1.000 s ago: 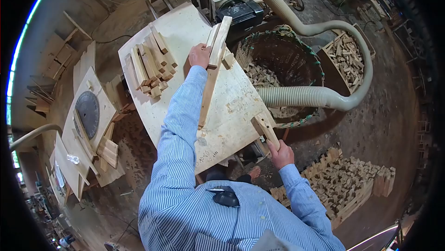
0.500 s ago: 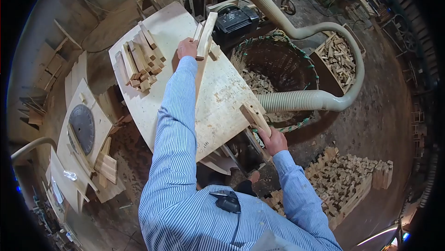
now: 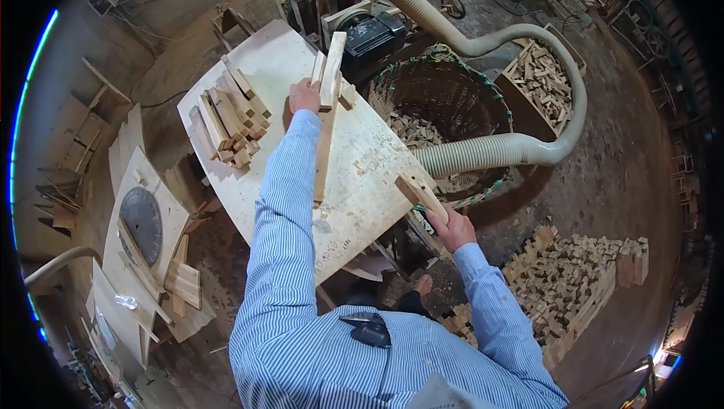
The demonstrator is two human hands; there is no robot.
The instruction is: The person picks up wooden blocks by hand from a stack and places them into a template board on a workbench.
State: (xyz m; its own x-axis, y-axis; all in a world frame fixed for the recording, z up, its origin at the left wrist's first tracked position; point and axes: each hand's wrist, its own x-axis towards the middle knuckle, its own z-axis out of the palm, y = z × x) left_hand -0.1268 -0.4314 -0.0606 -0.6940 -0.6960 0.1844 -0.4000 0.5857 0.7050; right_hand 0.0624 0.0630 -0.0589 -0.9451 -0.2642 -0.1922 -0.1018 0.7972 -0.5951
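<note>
My left hand [image 3: 305,96] is closed on a short wood strip [image 3: 317,71] at the far part of the pale worktable [image 3: 354,182]. The strip lies against a longer upright wooden piece [image 3: 333,69]. A long, flat wooden board [image 3: 325,154] runs back from there toward me, partly hidden by my sleeve. At the table's right edge, my right hand [image 3: 454,229] is wrapped round the near end of a wooden bar [image 3: 421,195] with holes in it. Left of my left hand lies a stack of squared wood sticks [image 3: 230,118].
Behind the table stands a dark motor [image 3: 375,36]. A large woven basket [image 3: 460,99] with offcuts and a thick ribbed hose [image 3: 483,154] are to the right. Many wood blocks [image 3: 562,281] are piled on the floor. A circular saw blade [image 3: 141,226] shows on another table at left.
The whole view has shifted slightly, so the far table sits lower in the picture. Both hands keep their holds, with little visible movement against the table.
</note>
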